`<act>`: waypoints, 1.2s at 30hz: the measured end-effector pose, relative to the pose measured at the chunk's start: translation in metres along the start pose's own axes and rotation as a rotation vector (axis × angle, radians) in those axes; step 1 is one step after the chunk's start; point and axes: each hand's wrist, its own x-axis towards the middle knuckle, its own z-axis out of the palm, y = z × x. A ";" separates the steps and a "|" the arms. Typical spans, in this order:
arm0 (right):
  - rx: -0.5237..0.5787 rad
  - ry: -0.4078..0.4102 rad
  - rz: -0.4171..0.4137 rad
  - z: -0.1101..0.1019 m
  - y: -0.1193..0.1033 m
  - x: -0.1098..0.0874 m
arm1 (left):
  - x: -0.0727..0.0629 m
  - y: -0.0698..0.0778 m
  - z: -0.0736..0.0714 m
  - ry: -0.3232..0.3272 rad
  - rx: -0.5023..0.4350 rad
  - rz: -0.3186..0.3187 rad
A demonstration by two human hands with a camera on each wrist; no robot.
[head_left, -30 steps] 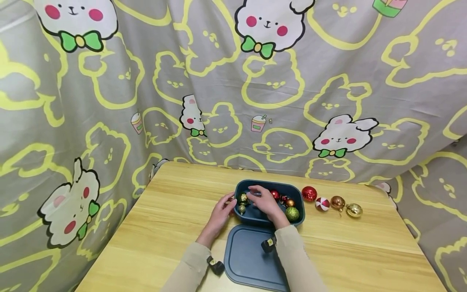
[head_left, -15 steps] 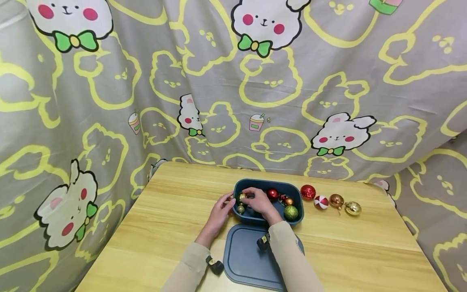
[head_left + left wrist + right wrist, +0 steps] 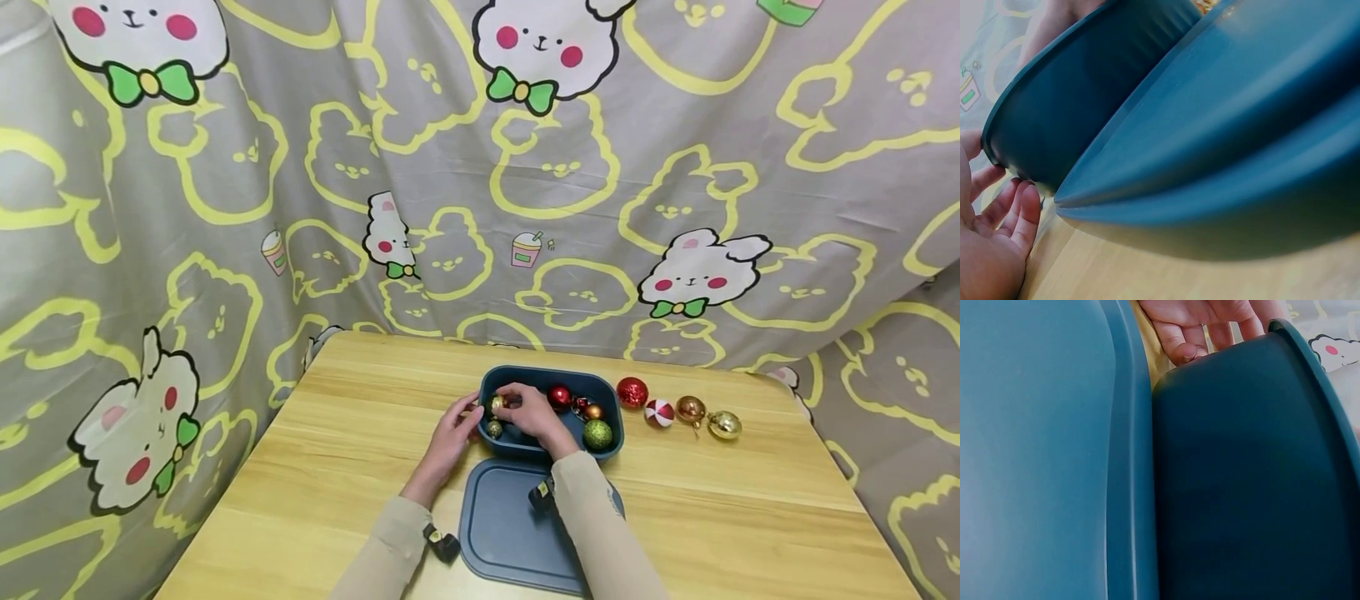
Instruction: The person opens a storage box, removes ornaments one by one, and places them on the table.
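Observation:
In the head view, my right hand reaches into the left part of a dark blue box and pinches a small gold Christmas ball. A smaller greenish-gold ball lies just in front of it. My left hand rests against the outside of the box's left end, with a bit of red showing beside it. In the left wrist view, the fingers of that hand touch the box wall. The right hand's fingertips are partly hidden in the head view.
Inside the box are a red ball, a copper ball and a green glitter ball. Several more balls, including a red-and-white one, line the table right of it. The blue lid lies in front, under the right forearm.
My right hand has moved left and down inside the box and its fingers have closed on the gold ball. The left hand stays at the box's end.

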 end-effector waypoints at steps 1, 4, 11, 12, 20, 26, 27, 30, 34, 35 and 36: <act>-0.007 0.001 -0.003 0.000 0.000 0.000 | 0.000 0.000 0.000 0.000 0.001 0.001; -0.022 0.012 -0.014 -0.002 0.000 -0.001 | 0.000 0.000 0.000 -0.002 0.003 0.003; -0.030 0.053 -0.021 -0.005 -0.002 -0.002 | 0.001 -0.001 0.001 0.004 -0.003 0.001; -0.033 0.055 -0.021 -0.006 -0.002 -0.002 | 0.001 -0.002 0.001 0.005 -0.003 0.001; -0.008 0.069 -0.044 -0.013 -0.008 -0.003 | 0.001 -0.001 0.002 0.018 0.001 0.003; -0.014 0.073 -0.069 -0.019 -0.010 -0.005 | 0.000 0.000 0.002 0.016 0.009 0.010; -0.012 0.073 -0.070 -0.021 -0.010 -0.006 | 0.000 0.000 0.002 0.015 0.010 0.011; -0.011 0.079 -0.070 -0.024 -0.010 -0.007 | 0.000 0.000 0.001 0.014 0.008 0.014; -0.013 0.082 -0.063 -0.029 -0.011 -0.010 | 0.000 0.000 0.001 0.018 0.004 0.015; -0.016 0.082 -0.063 -0.030 -0.011 -0.011 | 0.000 0.000 0.001 0.019 0.003 0.013; -0.015 0.082 -0.065 -0.031 -0.012 -0.012 | 0.000 0.001 0.001 0.020 0.004 0.013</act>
